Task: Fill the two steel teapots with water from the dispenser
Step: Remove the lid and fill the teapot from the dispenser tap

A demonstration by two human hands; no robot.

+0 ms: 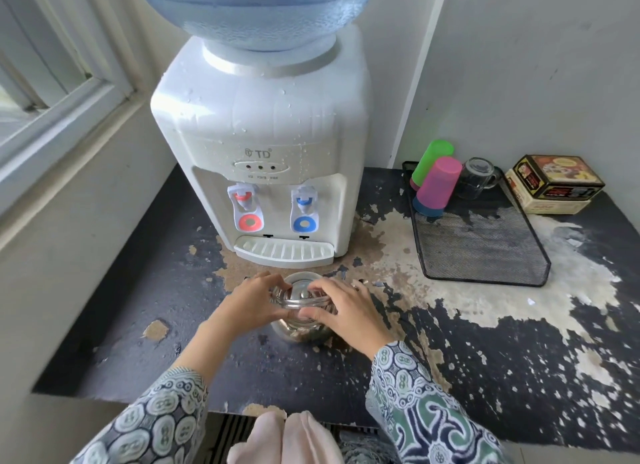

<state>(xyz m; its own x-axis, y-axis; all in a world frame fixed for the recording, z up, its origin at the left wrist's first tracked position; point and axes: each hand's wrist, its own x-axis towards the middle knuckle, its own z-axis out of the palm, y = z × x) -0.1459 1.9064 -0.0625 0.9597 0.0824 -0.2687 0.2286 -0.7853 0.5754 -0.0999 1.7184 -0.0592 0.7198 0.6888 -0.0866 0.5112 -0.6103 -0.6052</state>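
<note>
A steel teapot (pixel 300 311) stands on the counter (pixel 138 342) near its front edge, just in front of the dispenser (pixel 259 144) and its drip tray (pixel 284 250). Both hands are on it from either side. The left hand (pixel 249 304) curls its fingers over the left of the rim, and the right hand (pixel 346 311) curls round the right, thumb near the front. They seem to be working the curved handle or the lid at the top, but the blur hides which. The grip from both sides looks meant to steady the pot, or to open it before it goes under a tap; that is only a judgement. Whether any water is inside cannot be told. Only one teapot shows here.

The red tap (pixel 244 196) and blue tap (pixel 304 198) hang over the drip tray, which sits close behind the pot, so the way forward is short and open. The big blue bottle (pixel 256 9) sits on top of the dispenser.

To the right, well apart from the hands, a black mesh tray (pixel 485 252) runs toward the back edge, carrying a green cup (pixel 434 160), a pink cup (pixel 440 183) and a glass mug (pixel 476 177), all upturned. A printed box (pixel 557 183) stands at the back right corner. The left side of the counter meets the wall below the window (pixel 52 99), leaving little room there, while open surface lies to the right of the pot.
</note>
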